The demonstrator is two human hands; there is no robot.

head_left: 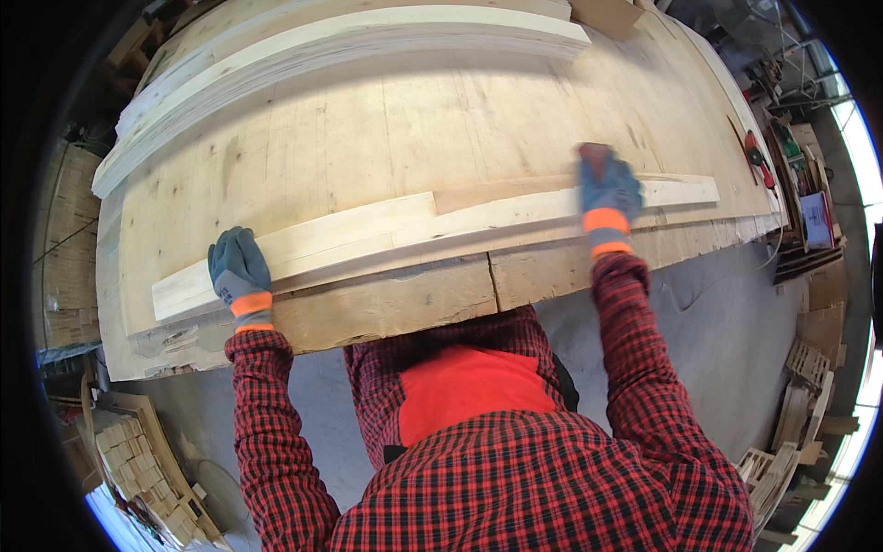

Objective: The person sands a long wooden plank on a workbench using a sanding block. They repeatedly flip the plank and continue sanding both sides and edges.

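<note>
A long pale wooden strip [497, 215] lies across the near part of the plywood tabletop [322, 133]. A shorter wooden piece [354, 224] sits against its far side. My left hand [241, 265], in a grey-blue glove with an orange cuff, grips the wood near its left end, with the thumb hidden. Farther right, my right hand [611, 189] is blurred by motion over the strip. Its gloved fingers are closed round a dark red block [596, 155], which looks like a sanding block, at the strip's far edge.
A stack of long boards [368, 37] lies along the table's far side. Red-handled tools [758, 158] rest at the right edge. The table's rough front edge [395, 304] is close to my body. Stacked wood pieces [138, 465] stand on the floor at lower left.
</note>
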